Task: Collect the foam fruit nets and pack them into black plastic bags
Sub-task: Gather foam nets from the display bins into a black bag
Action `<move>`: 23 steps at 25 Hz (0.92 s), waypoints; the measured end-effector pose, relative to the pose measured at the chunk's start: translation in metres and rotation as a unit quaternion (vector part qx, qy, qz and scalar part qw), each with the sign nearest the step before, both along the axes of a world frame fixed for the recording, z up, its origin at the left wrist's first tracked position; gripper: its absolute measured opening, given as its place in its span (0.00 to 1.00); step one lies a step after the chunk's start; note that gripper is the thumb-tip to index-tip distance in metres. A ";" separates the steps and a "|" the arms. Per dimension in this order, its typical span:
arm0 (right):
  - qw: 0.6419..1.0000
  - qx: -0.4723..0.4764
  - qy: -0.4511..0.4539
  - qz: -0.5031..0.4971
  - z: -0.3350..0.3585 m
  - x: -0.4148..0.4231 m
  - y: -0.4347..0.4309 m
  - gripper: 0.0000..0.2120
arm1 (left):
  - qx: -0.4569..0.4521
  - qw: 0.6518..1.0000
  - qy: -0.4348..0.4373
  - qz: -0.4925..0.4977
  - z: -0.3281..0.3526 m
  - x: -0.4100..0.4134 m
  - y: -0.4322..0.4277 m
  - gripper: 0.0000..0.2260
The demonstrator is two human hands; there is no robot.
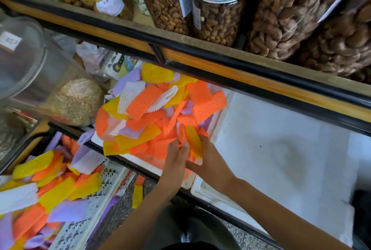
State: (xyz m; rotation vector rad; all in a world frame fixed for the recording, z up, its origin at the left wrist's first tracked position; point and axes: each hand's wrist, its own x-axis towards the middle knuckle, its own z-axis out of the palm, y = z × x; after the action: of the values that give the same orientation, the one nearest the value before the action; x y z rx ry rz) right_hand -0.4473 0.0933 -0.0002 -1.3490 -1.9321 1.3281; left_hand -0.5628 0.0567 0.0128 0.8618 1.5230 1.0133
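**You are mid-collection at centre frame, and nothing is bagged yet.**
Your right hand (208, 162) grips a yellow net (194, 146) at the pile's (152, 109) edge. Your left hand (175, 159) rests straight-fingered on orange nets. A second heap (50, 185) waits lower left, and no black bag plainly shows.

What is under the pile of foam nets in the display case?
A white foam board shows beside the pile of foam nets and at its near edge. What lies beneath its middle is covered. The right hand grips a yellow net.
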 end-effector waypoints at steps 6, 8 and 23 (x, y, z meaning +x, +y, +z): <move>0.983 -0.047 -0.058 -0.165 0.008 0.012 0.017 0.20 | 0.023 0.989 0.036 -0.139 0.007 -0.027 0.007 0.15; 0.980 -0.031 -0.107 -0.165 0.013 0.009 0.019 0.21 | 0.089 0.991 0.070 -0.077 0.004 -0.064 0.021 0.14; 0.941 -0.021 -0.185 -0.282 0.000 -0.075 -0.004 0.26 | 0.041 0.915 0.361 -0.174 -0.083 -0.222 0.132 0.29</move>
State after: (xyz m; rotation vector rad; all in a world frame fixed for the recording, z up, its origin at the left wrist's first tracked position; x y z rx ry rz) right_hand -0.5223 0.0893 -0.0004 -2.0918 -1.5348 0.8788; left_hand -0.7845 0.1892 -0.0701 1.6255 1.8338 0.5067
